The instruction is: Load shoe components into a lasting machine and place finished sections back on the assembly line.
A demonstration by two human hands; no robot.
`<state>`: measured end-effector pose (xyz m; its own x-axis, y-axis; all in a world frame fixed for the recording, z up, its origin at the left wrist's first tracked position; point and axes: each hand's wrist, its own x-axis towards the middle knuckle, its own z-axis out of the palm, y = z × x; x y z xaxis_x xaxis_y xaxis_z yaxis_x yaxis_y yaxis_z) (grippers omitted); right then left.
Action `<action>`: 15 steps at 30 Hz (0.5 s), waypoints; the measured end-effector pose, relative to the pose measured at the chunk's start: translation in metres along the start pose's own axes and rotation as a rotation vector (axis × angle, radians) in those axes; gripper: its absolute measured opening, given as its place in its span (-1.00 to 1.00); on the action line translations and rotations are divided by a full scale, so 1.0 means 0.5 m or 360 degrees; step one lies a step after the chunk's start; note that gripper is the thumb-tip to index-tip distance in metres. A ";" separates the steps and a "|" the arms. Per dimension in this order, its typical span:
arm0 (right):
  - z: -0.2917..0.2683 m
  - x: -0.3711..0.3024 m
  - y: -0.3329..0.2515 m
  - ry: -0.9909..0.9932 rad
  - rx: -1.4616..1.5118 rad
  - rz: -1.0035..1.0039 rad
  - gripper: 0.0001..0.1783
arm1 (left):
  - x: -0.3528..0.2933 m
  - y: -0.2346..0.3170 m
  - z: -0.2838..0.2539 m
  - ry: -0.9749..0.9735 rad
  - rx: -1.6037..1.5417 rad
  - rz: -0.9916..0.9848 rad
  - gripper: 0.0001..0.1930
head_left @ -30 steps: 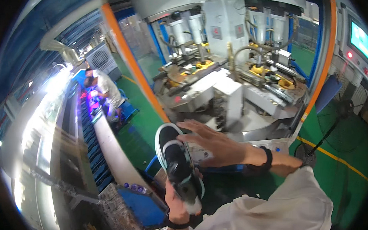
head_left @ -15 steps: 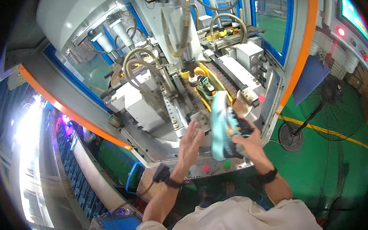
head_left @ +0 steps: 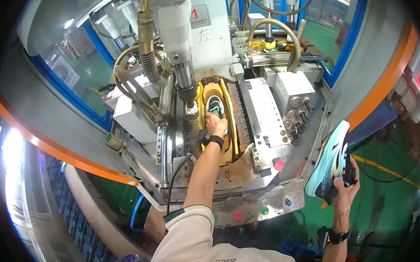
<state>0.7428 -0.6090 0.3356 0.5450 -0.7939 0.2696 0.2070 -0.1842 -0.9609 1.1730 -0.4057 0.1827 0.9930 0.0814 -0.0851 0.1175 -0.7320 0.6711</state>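
Note:
My left hand [head_left: 217,125] reaches into the yellow cradle [head_left: 234,122] of the machine, its fingers closed on a dark green and white sports shoe [head_left: 214,105]. That shoe points away from me, and my hand covers its near part. Off to the right, outside the machine, my right hand [head_left: 345,192] grips a mint-green sports shoe [head_left: 326,165] by its dark opening, toe tilted up. Above and left of the cradle hangs a metal press cylinder [head_left: 184,78].
White metal blocks [head_left: 296,93] and brown-gold hoses flank the cradle. Orange-edged frame posts [head_left: 383,81] stand on both sides. Coloured buttons [head_left: 264,210] sit along the machine's front edge. A wire fan [head_left: 382,155] stands at the right.
The mint-green shoe has moved from in front of the machine to the far right in my right hand. My left hand has gone forward into the cradle and taken hold of the shoe there.

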 end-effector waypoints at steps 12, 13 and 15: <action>0.613 0.355 0.025 -0.1239 -0.1394 0.0249 -0.33 | -0.434 -0.176 -0.435 -0.0857 -0.2063 -0.0606 -0.67; 0.676 0.329 0.044 -0.1330 -0.1532 0.0227 -0.30 | -0.486 -0.215 -0.472 -0.0796 -0.2045 -0.0646 -0.60; 0.769 0.281 0.106 -0.1418 -0.1430 0.0223 -0.34 | -0.593 -0.256 -0.557 -0.0546 -0.2010 -0.0623 -0.51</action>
<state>1.1425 -0.5075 0.3471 0.9447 -0.2400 -0.2234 -0.3272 -0.7340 -0.5952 0.8656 -0.1475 0.3272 0.8635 -0.1670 -0.4759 0.4986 0.4255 0.7552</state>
